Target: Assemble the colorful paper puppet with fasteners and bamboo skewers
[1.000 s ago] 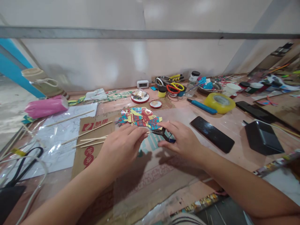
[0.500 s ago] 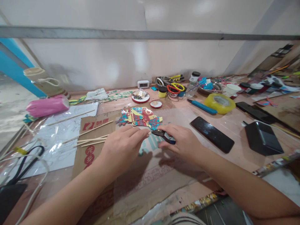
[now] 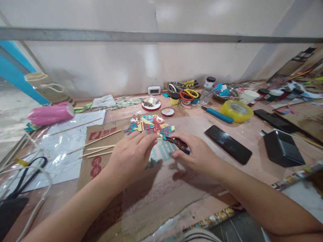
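The left hand (image 3: 131,156) pinches the painted paper figure (image 3: 148,126) on the tabletop (image 3: 242,134); right hand (image 3: 198,153) grips small pliers (image 3: 176,144). Thin, probably flimsy (hold near its edge).

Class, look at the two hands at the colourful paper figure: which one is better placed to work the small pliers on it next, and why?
Probably the right hand: it already grips the pliers, tips at the paper figure. The left hand pinches the figure's edge.
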{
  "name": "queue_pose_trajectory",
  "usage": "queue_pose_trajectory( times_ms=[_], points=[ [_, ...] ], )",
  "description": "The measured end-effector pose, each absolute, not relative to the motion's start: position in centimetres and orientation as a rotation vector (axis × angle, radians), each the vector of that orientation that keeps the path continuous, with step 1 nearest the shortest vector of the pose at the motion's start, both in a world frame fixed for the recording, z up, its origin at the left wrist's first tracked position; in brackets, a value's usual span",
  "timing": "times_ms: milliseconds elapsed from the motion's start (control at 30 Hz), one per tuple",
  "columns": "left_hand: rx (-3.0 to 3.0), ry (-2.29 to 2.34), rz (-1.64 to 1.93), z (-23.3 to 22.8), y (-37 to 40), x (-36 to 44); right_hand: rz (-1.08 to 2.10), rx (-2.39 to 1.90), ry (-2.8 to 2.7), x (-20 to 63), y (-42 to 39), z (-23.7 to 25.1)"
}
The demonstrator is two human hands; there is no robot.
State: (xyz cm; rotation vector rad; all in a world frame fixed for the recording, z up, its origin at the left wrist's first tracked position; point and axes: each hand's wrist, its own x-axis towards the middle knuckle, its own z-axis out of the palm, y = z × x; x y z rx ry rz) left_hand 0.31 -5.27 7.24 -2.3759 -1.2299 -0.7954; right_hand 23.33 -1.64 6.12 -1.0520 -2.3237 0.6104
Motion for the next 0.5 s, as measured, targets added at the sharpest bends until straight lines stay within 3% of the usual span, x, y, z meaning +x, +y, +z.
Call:
queue_pose_trajectory(
  times_ms=[200, 500],
  points=[
    [-2.440, -1.259, -0.791, 7.81, -5.62, 0.76, 0.206, -0.932, -2.392, 23.52, -1.47, 5.82],
    [-2.430, -1.227, -0.760, 7.70, -5.66, 0.93, 0.180, -0.925, -2.392, 23.55, -1.51, 5.78]
  ],
)
